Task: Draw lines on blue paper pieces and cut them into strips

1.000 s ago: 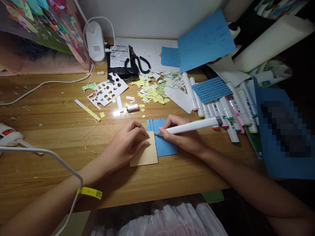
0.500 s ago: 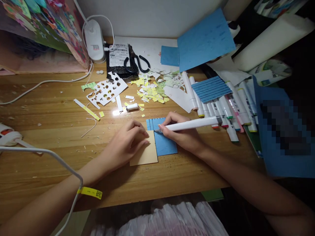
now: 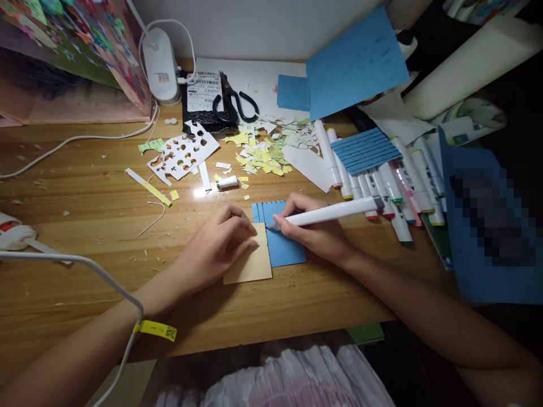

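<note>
1. Centre of the frame: a top card (image 3: 250,265) lies over the left side of a lower card (image 3: 288,249), with the left hand (image 3: 227,234) resting on the top one.
2. Just right of it, the right hand (image 3: 318,226) sits over the lower card, its marker (image 3: 335,212) tip down by the top card's right edge.
3. Right of centre, spare markers (image 3: 387,183) lie side by side, a small sheet (image 3: 365,150) across them.
4. Upper centre now: a scrap heap (image 3: 263,158), scissors (image 3: 232,107) behind, partly on a packet (image 3: 203,96).
5. Upper left, an adapter (image 3: 160,68) beside that packet.
</note>
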Demonstrator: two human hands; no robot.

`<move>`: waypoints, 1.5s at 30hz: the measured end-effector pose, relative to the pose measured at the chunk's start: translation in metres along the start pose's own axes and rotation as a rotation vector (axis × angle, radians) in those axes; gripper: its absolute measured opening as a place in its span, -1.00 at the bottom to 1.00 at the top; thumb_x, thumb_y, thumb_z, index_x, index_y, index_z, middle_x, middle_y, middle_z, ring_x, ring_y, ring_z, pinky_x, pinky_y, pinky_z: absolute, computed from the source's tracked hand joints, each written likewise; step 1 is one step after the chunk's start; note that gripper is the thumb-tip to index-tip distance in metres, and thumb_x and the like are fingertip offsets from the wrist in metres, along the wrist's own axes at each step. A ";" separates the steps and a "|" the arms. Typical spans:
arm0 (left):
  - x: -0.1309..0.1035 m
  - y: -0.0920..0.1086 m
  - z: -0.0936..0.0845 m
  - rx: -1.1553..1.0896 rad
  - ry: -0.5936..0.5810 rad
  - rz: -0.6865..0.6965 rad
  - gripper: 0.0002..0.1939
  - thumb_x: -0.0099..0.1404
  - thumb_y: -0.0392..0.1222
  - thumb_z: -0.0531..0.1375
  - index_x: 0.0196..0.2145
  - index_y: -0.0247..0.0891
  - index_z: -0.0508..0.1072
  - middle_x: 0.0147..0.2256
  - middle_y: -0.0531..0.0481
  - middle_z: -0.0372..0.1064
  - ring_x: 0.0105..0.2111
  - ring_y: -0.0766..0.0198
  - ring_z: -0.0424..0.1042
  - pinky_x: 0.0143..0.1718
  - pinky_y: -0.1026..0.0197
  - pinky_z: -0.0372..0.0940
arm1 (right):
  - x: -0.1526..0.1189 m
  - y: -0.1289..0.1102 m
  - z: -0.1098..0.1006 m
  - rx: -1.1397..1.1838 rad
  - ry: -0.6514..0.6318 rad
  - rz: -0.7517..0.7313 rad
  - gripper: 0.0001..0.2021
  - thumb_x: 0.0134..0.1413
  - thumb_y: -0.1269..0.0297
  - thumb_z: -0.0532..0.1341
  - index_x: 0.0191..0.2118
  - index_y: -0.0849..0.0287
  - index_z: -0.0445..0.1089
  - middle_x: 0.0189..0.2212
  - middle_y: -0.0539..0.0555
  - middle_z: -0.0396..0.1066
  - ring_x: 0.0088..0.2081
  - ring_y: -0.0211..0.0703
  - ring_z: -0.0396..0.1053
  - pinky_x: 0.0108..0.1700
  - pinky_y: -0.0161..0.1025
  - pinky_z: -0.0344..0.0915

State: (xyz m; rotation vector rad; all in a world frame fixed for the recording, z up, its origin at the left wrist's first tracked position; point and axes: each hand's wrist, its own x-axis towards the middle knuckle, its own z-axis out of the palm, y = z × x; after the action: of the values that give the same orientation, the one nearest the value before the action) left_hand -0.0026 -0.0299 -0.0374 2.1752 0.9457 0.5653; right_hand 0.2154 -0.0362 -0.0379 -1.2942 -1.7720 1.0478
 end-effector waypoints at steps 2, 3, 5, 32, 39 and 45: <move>0.000 0.001 0.000 0.000 -0.006 -0.001 -0.86 0.28 -0.26 0.19 -0.19 -0.23 0.36 -0.18 -0.05 0.21 -0.18 0.23 0.29 -0.16 0.14 0.27 | 0.000 0.000 0.000 -0.012 -0.014 0.004 -0.74 0.07 0.22 0.24 -0.52 0.19 0.22 -0.61 -0.09 0.20 -0.56 -0.36 0.11 -0.55 -0.37 -0.01; 0.000 0.001 -0.001 0.000 -0.008 -0.001 -0.86 0.28 -0.26 0.19 -0.18 -0.23 0.36 -0.18 -0.05 0.21 -0.18 0.23 0.29 -0.16 0.13 0.27 | -0.001 -0.001 -0.001 -0.017 -0.020 0.006 -0.74 0.06 0.22 0.24 -0.53 0.19 0.22 -0.62 -0.10 0.19 -0.57 -0.36 0.10 -0.56 -0.37 -0.02; 0.000 0.001 -0.001 -0.001 -0.008 0.000 -0.86 0.28 -0.26 0.18 -0.18 -0.23 0.37 -0.18 -0.05 0.21 -0.18 0.23 0.29 -0.15 0.12 0.27 | -0.001 -0.001 -0.001 -0.025 -0.032 0.008 -0.74 0.05 0.23 0.25 -0.54 0.18 0.21 -0.63 -0.10 0.19 -0.58 -0.36 0.10 -0.56 -0.37 -0.02; -0.002 0.000 0.002 0.007 0.016 -0.002 -0.86 0.28 -0.25 0.18 -0.19 -0.22 0.35 -0.18 -0.05 0.21 -0.18 0.22 0.30 -0.16 0.11 0.29 | -0.003 0.002 -0.004 -0.086 -0.149 -0.087 -0.77 0.06 0.27 0.21 -0.55 0.18 0.24 -0.62 -0.04 0.30 -0.55 -0.29 0.22 -0.40 -0.28 0.23; -0.002 0.001 0.002 0.009 0.014 -0.007 -0.86 0.27 -0.26 0.18 -0.19 -0.21 0.35 -0.18 -0.06 0.22 -0.17 0.21 0.30 -0.15 0.10 0.29 | -0.003 0.002 -0.004 -0.114 -0.194 -0.142 -0.76 0.05 0.26 0.21 -0.57 0.16 0.22 -0.63 -0.07 0.26 -0.57 -0.32 0.18 -0.38 -0.27 0.24; -0.002 0.001 0.002 0.007 0.023 -0.015 -0.87 0.27 -0.27 0.18 -0.20 -0.22 0.36 -0.19 -0.05 0.22 -0.17 0.21 0.30 -0.16 0.11 0.29 | -0.003 0.002 -0.003 -0.154 -0.211 -0.218 -0.75 0.03 0.27 0.21 -0.59 0.15 0.20 -0.66 -0.08 0.21 -0.58 -0.32 0.17 -0.40 -0.27 0.23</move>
State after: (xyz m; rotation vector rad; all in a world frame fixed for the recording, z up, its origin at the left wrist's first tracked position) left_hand -0.0021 -0.0322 -0.0385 2.1699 0.9771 0.5823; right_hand 0.2200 -0.0382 -0.0386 -1.0798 -2.1349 0.9688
